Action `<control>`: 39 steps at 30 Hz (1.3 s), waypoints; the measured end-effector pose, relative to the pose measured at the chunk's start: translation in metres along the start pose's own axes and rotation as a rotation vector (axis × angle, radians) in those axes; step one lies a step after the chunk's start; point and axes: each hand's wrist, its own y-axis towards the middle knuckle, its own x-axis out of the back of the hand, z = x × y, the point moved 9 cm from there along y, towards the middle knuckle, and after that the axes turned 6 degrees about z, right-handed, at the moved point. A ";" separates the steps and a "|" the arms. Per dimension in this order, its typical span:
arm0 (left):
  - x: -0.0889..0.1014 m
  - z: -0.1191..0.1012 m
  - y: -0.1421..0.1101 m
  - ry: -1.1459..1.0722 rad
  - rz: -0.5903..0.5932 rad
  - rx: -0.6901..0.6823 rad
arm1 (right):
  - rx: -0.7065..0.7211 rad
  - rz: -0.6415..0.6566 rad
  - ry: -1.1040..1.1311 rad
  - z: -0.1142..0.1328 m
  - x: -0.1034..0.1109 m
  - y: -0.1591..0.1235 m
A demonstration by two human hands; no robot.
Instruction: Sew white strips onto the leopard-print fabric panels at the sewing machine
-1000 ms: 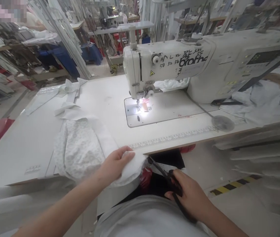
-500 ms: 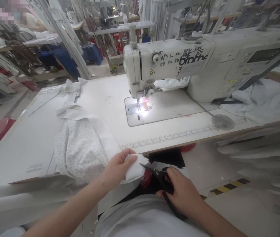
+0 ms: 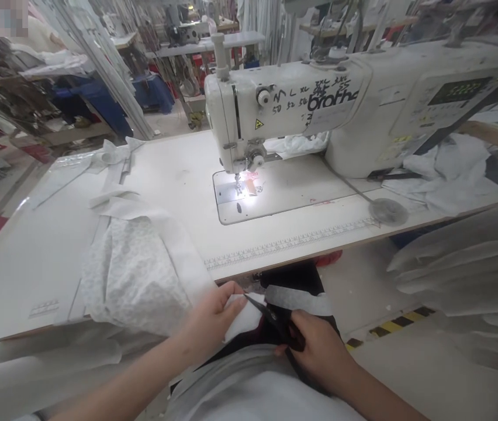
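Note:
My left hand (image 3: 211, 318) pinches the end of a white fabric piece (image 3: 242, 313) just off the front edge of the sewing table (image 3: 34, 257). That piece runs back into a patterned white garment (image 3: 137, 272) heaped on the table. My right hand (image 3: 319, 351) grips black scissors (image 3: 275, 318), whose blade tips touch the fabric right beside my left fingers. A cut white strip (image 3: 301, 299) lies just above the scissors.
A white sewing machine (image 3: 319, 111) stands on the table with its needle area lit (image 3: 242, 190). A ruler strip (image 3: 293, 242) runs along the table's front edge. White fabric lies at the right (image 3: 446, 175) and far left (image 3: 109, 155). Stacked white pieces (image 3: 463, 263) hang at right.
My right hand has carried the scissors left until the blades meet the fabric. My left hand has drawn the fabric end down towards my lap. The view has shifted slightly.

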 end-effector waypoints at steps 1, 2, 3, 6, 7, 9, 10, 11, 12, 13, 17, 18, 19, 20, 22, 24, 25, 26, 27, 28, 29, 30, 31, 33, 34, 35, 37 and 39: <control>-0.002 0.001 -0.002 0.011 0.010 0.001 | -0.005 0.012 0.002 -0.002 -0.003 -0.001; -0.002 0.000 -0.004 0.028 0.022 0.000 | -0.011 0.024 0.009 -0.004 -0.005 -0.002; 0.000 -0.004 -0.006 0.060 0.029 -0.007 | -0.015 0.031 0.016 -0.006 -0.005 -0.003; 0.019 -0.042 -0.009 0.285 -0.014 -0.143 | -0.011 -0.008 -0.005 -0.004 0.016 -0.002; 0.028 -0.060 -0.007 0.405 -0.062 -0.218 | -0.010 -0.051 -0.037 -0.002 0.031 0.001; 0.048 -0.095 0.001 0.682 -0.203 -0.347 | -0.015 -0.165 -0.134 0.002 0.069 0.012; 0.057 -0.107 0.009 0.818 -0.276 -0.375 | -0.025 -0.230 -0.192 0.002 0.090 0.020; 0.065 -0.115 0.018 0.936 -0.338 -0.379 | -0.032 -0.287 -0.251 0.002 0.110 0.031; 0.072 -0.120 0.029 1.026 -0.386 -0.373 | -0.039 -0.339 -0.307 0.000 0.130 0.042; 0.077 -0.123 0.039 1.087 -0.415 -0.371 | -0.041 -0.382 -0.359 -0.003 0.147 0.054; 0.079 -0.130 0.057 1.175 -0.422 -0.477 | -0.012 -0.522 -0.494 -0.009 0.191 0.091; 0.076 -0.132 0.055 1.195 -0.412 -0.510 | 0.016 -0.561 -0.516 -0.003 0.194 0.092; 0.073 -0.134 0.052 1.217 -0.397 -0.535 | 0.071 -0.590 -0.528 0.007 0.190 0.090; 0.071 -0.135 0.047 1.233 -0.381 -0.548 | 0.162 -0.596 -0.522 0.022 0.180 0.085; 0.067 -0.134 0.040 1.242 -0.343 -0.530 | 0.423 -0.495 -0.464 0.060 0.143 0.071; 0.066 -0.132 0.036 1.201 -0.326 -0.487 | 0.719 -0.230 -0.382 0.098 0.089 0.054; 0.068 -0.131 0.036 1.148 -0.348 -0.469 | 0.790 -0.146 -0.351 0.109 0.069 0.047; 0.072 -0.131 0.037 1.084 -0.388 -0.458 | 0.823 -0.080 -0.324 0.115 0.053 0.042; 0.076 -0.130 0.039 1.021 -0.435 -0.457 | 0.832 -0.049 -0.295 0.118 0.043 0.040; 0.079 -0.129 0.041 0.959 -0.480 -0.462 | 0.830 -0.043 -0.259 0.117 0.039 0.039; 0.082 -0.127 0.044 0.906 -0.515 -0.468 | 0.829 -0.036 -0.219 0.115 0.038 0.038; 0.082 -0.126 0.046 0.874 -0.534 -0.478 | 0.826 -0.024 -0.178 0.112 0.039 0.038; 0.082 -0.123 0.048 0.833 -0.536 -0.490 | 0.819 -0.014 -0.131 0.108 0.043 0.038; 0.081 -0.118 0.045 0.651 -0.514 -0.511 | 0.775 -0.036 -0.008 0.102 0.061 0.040; 0.079 -0.114 0.041 0.528 -0.491 -0.515 | 0.724 -0.081 0.064 0.098 0.074 0.043; 0.077 -0.111 0.036 0.403 -0.463 -0.515 | 0.658 -0.148 0.139 0.094 0.089 0.046; 0.069 -0.106 0.024 0.228 -0.425 -0.510 | 0.521 -0.269 0.273 0.086 0.114 0.054; 0.063 -0.106 0.011 0.220 -0.445 -0.518 | 0.434 -0.296 0.369 0.086 0.126 0.063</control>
